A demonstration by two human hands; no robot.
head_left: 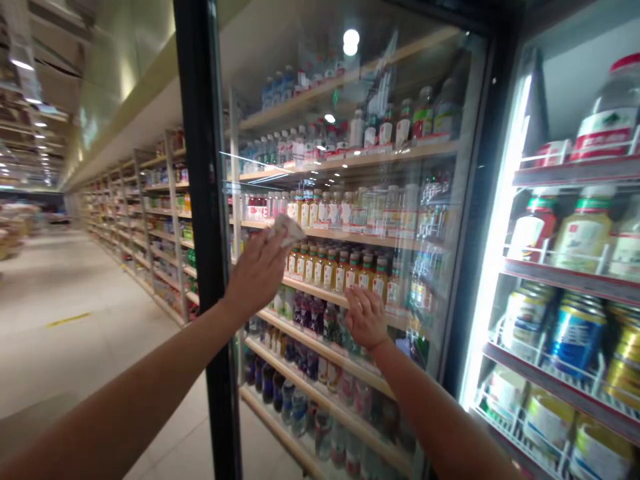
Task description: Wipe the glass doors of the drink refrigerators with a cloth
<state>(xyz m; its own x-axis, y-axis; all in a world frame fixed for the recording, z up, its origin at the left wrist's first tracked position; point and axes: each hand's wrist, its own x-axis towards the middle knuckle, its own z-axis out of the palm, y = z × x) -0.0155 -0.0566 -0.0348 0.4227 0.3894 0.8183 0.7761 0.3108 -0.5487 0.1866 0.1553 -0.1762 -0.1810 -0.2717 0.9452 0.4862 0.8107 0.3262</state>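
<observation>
Glass door (345,167), smooth and see-through within a straight black border (200,200), fills the middle of the view, round light reflections gleaming near its top. The left hand (260,267), left of centre, holds a pale, crumpled cloth (290,230) — blurred, soft-edged — by the pane. Below and right of centre, the right hand (367,319) is at the glass, fingers together, slightly bent — whether gripping anything, I cannot tell.

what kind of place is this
Most likely a supermarket: long shelves of goods line an aisle at left, a lit fridge at right holds bottles and cans, and its glass door stands open.
</observation>
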